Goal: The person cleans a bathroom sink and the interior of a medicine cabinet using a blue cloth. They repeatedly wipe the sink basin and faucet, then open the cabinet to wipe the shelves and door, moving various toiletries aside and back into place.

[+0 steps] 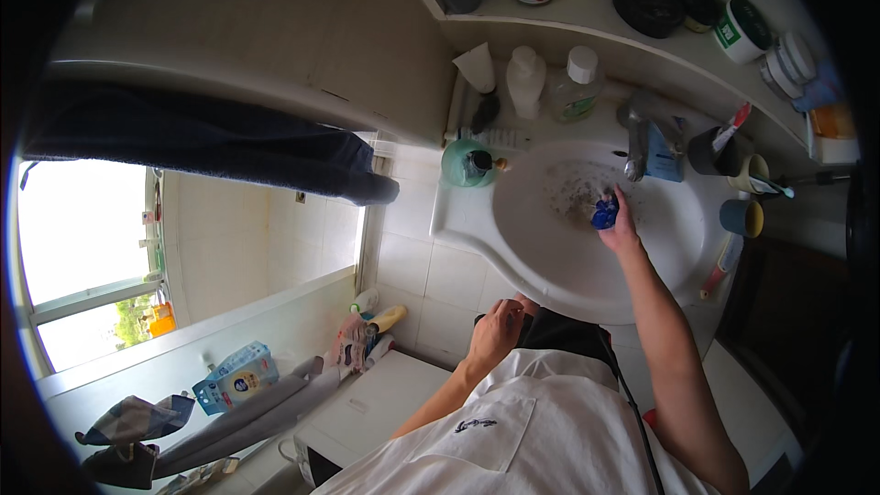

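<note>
In the head view my right hand (623,227) holds a small blue object (605,212) over the basin of a white washbasin (660,254), below the chrome faucet (637,148). What the blue object is, I cannot tell. Dark specks and wet marks lie around the bottom of the basin beside it. My left hand (500,326) hangs in front of the basin's outer edge, near my body, with its fingers curled loosely and nothing visible in them.
A green pump bottle (467,163) stands on the basin's left ledge. Behind are a clear bottle (577,93) and a white bottle (526,82). Toothbrush cups, including a dark cup (713,152), line the right side. A shelf (570,24) with jars curves above. A dark towel (240,137) hangs left.
</note>
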Tool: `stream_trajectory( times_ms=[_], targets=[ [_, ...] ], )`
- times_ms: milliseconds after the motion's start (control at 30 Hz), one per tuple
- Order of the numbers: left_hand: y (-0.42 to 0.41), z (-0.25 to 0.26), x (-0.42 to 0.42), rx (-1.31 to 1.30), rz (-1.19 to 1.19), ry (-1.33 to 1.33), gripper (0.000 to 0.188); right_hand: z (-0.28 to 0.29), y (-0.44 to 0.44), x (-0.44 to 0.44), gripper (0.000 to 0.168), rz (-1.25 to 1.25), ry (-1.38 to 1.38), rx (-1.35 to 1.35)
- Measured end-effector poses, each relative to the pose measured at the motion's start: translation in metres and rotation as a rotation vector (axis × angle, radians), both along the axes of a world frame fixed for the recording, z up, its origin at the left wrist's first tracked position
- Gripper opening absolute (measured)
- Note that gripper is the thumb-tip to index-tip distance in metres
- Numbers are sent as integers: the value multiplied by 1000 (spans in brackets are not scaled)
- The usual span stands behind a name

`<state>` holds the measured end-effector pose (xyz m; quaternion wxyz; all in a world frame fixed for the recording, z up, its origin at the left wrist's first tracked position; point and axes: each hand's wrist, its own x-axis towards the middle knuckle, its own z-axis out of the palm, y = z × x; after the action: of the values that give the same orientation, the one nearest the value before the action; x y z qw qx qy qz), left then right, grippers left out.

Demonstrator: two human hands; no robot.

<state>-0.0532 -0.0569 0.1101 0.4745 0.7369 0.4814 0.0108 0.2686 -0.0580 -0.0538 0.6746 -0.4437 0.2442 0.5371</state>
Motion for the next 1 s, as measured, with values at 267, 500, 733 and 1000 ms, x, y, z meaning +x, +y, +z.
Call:
stream_trajectory(
  times_ms=[267, 500, 733, 1000],
  targets=[
    [1, -1, 1, -9, -10, -14, 12, -52, -17, -7, 25, 73, -308, -320],
    [27, 3, 5, 95, 128, -70, 17, -59, -45, 1, 36, 587, -1073, -172],
    [126, 26, 51, 596, 451, -215, 86, -13, -81, -31, 54, 1134, -1666, -800],
    [184, -15, 83, 819, 363, -88, 95, 3, -50, -45, 41, 1175, -1524, -723]
  ],
)
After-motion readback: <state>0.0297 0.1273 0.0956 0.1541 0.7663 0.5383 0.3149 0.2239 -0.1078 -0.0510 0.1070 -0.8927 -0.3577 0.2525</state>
